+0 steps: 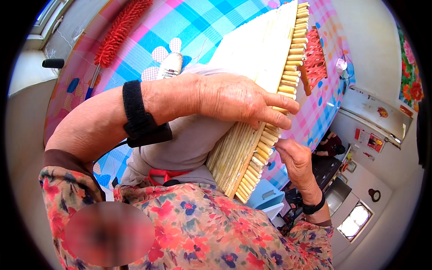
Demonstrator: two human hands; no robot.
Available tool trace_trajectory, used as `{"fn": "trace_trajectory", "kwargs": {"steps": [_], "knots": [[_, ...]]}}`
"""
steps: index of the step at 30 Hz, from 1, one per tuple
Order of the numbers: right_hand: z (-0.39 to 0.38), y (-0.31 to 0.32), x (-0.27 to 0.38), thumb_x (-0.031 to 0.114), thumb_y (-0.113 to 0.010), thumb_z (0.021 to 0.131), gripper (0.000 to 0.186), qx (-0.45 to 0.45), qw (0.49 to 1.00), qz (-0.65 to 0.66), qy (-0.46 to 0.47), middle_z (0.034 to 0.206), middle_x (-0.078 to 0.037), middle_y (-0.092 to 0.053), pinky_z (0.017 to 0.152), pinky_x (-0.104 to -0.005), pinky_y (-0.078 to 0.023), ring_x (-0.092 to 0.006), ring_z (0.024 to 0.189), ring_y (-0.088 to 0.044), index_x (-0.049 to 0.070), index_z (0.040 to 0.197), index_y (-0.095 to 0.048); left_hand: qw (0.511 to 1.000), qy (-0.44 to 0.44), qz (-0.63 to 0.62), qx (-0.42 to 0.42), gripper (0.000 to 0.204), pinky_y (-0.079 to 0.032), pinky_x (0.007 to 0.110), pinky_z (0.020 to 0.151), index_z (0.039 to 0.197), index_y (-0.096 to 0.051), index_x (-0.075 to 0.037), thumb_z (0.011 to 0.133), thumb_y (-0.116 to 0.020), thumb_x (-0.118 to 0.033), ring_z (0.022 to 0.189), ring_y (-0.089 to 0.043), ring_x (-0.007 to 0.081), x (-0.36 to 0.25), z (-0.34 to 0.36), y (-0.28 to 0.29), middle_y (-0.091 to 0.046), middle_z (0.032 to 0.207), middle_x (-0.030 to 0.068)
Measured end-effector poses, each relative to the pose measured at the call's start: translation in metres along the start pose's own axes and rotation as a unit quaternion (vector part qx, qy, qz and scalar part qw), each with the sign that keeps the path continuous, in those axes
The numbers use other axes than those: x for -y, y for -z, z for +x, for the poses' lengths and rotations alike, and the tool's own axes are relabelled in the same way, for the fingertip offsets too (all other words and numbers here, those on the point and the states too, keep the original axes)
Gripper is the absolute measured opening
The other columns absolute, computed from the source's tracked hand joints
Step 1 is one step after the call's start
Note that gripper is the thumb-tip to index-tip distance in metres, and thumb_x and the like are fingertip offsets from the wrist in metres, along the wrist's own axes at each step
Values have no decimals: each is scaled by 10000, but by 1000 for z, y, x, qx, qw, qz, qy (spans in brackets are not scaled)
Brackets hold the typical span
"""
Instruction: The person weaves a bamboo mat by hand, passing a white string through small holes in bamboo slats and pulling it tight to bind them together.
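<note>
A panel of pale straw-coloured reeds [231,162], with a smooth strip and a row of cut round ends along its right edge, rests slanted against my legs in grey trousers [166,148]. My left hand [243,101] lies across the panel, fingers bent over the row of ends, gripping it. Lower on that edge, my right hand [294,159] has thumb and fingers pinched beside the reed ends; what lies between the fingertips is too small to make out.
A checked bed cover [108,27] carries a red fluffy duster [118,33] at left and a red woven item [317,56] behind the panel. A blue plastic bin [270,198] sits beside me. At right, another person in dark clothing [333,145] is near a dark counter [324,168].
</note>
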State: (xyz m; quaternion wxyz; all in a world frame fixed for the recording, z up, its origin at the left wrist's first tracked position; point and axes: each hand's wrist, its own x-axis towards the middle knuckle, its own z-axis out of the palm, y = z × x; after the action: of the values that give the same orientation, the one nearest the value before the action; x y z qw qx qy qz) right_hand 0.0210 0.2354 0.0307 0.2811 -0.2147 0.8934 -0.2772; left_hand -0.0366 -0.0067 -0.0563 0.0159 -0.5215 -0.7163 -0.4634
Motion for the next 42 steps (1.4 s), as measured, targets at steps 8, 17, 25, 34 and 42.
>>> {"fn": "trace_trajectory", "kwargs": {"steps": [8,17,25,34,42], "knots": [[7,-8,0,-59,-589,820,122,-4,999,12,29,760,-114,-592,561,-292,-466,-232,628,-595,-33,937,-606,1000,-3,-5,3,377,-559,339,654,1220,-521,-226,858,-492,-127,906,-652,269,-1,0,2,-423,1406,17],[7,-6,3,-71,-586,811,132,0,999,34,-9,733,-104,-568,541,-291,-461,-221,599,-579,-34,936,-605,1000,-4,-16,2,372,-559,351,688,1214,-528,-218,855,-495,-123,932,-645,269,0,2,5,-436,1389,9],[3,2,-6,-58,-596,800,145,22,998,26,-45,792,-112,-590,592,-311,-479,-240,657,-604,-24,940,-612,999,-10,-42,1,367,-553,363,723,1204,-513,-186,848,-481,-101,965,-627,277,3,8,3,-428,1356,17],[7,8,-6,-50,-595,738,297,2,998,-61,19,1077,-153,-611,811,-341,-493,-313,974,-616,-5,1029,-633,997,-53,-53,8,375,-546,368,795,1201,-498,-154,836,-460,-74,1007,-604,303,7,23,-4,-427,1284,42],[7,0,-15,-41,-491,766,325,15,1000,-15,-8,1091,-137,-639,876,-346,-453,-297,998,-617,-7,1060,-627,995,-60,-81,13,326,-543,361,815,1157,-516,-118,837,-463,-76,1025,-598,295,9,23,-2,-428,1282,62]]}}
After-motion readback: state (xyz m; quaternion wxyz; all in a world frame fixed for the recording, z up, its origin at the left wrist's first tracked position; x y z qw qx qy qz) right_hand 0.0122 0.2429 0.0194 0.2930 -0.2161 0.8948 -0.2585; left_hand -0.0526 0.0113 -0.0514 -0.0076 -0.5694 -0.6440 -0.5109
